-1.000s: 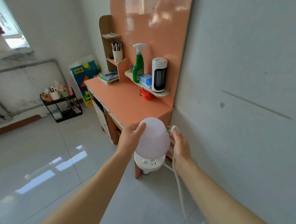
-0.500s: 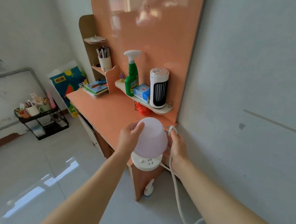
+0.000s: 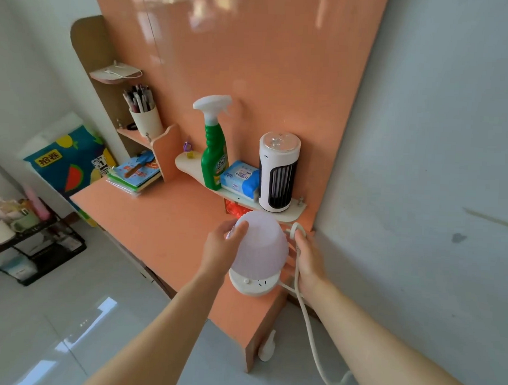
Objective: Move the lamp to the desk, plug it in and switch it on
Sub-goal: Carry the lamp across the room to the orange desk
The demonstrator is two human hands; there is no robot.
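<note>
Over the orange bench [image 3: 162,225], both hands cupped the light, frail-looking lamp [image 3: 259,245] by its shade, my left hand [image 3: 219,249] opposite my right hand [image 3: 308,260], which also pinched the limp cord [image 3: 307,321].

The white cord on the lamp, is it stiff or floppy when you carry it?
Probably floppy: the cord sags in a loose curve below the right hand. It likely swings as the lamp moves, since its lower loop hangs free. It could snag the desk corner.

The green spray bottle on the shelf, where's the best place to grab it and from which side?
Grip the spray bottle at its narrow neck just under the white trigger head, coming from the front. It stands upright with the tissue pack close on its right and the backboard behind.
</note>
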